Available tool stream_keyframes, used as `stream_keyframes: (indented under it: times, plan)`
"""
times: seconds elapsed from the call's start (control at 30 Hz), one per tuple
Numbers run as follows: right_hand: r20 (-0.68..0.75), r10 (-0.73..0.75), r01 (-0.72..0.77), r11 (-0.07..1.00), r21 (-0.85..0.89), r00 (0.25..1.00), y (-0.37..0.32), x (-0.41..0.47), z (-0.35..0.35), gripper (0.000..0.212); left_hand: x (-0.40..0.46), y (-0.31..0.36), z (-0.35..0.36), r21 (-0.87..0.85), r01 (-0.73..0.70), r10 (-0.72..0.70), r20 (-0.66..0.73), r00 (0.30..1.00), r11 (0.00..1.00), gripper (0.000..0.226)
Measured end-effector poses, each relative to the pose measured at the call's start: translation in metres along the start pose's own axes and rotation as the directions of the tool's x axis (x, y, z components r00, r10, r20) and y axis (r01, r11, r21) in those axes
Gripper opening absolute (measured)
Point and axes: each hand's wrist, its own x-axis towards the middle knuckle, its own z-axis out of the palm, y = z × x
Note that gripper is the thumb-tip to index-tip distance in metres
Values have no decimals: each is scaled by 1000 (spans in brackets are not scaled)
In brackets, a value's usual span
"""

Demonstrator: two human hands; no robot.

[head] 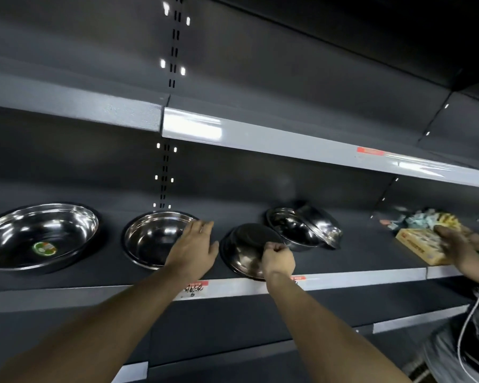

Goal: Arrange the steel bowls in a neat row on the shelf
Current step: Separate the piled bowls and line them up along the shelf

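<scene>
Head view: the left hand [194,246] reaches over the shelf [100,275] with its fingers straight and close together, tips lying over the right rim of the middle bowl [152,239]; whether they touch the rim cannot be told. Left of those fingertips, well apart, sits the large bowl [38,236] with a green sticker [44,248] inside. The right hand [278,258] has its fingers curled, pinching the near edge of the tilted bowl [245,246], which stands between the two hands at the shelf's front edge. Just beyond the right fingers, a bowl pair [303,228] leans together, one propped on the other. Far right of them, another person's hand [454,244] rests on a yellow box [418,243].
</scene>
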Motion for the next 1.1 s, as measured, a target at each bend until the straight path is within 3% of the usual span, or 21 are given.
stream_keyframes:
  times: [0.1,0.2,0.37,0.53,0.8,0.97,1.1]
  plan:
    - [-36,-5,5,1000,6,999,6,22,-20,15,9,21,19,10,-60,60,15,998,998,56]
    - [31,31,-29,997,-74,999,19,46,-37,29,17,40,39,-3,-32,32,64,997,999,57]
    - [265,10,44,979,-199,964,34,82,-54,46,22,57,72,-64,171,-159,169,973,983,55]
    - [443,-49,145,972,-186,895,38,98,-48,57,23,58,88,-3,362,-353,216,910,932,59]
    - [450,-63,178,960,-218,891,39,102,-30,86,26,60,93,-65,515,-489,233,841,854,64]
    - [471,-105,234,946,-223,876,36,97,-28,89,31,64,94,-281,553,-507,224,832,784,57]
    - [509,-151,292,933,-210,847,34,95,-29,85,32,69,90,-372,524,-520,121,846,766,57]
